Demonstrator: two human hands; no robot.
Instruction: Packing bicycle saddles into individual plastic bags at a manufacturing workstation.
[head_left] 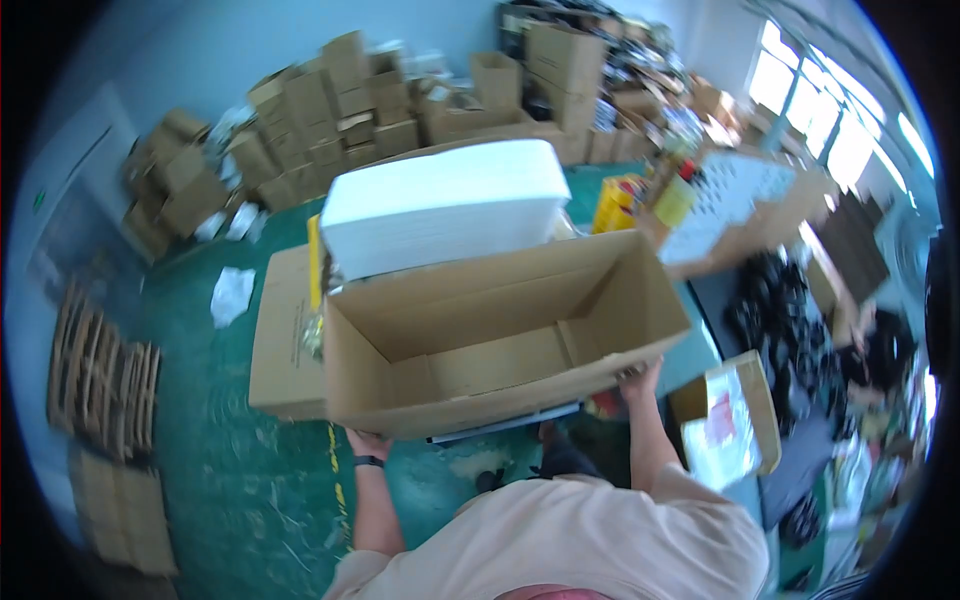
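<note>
A large open cardboard box (pixel 480 290) is held up in front of me, its open side facing me and nothing lying inside. My left hand (pixel 369 441) supports its near left corner from below, the fingers mostly hidden behind the cardboard; a dark band circles that wrist. With my right hand (pixel 641 379) I grip the near wall toward the right end, fingertips curled at what looks like a hand hole. Just beyond the box stands a big white block, apparently foam sheets (pixel 445 200). A closed flat carton (pixel 280 335) sits to the left of the box.
Stacked cartons (pixel 325 110) line the back wall. Wooden pallets (pixel 100 375) lean at the left. On the right, a table holds black items (pixel 775 320), near an open carton with clear plastic (pixel 722 425). A yellow item (pixel 618 205) stands behind. White plastic (pixel 232 295) lies on the green floor.
</note>
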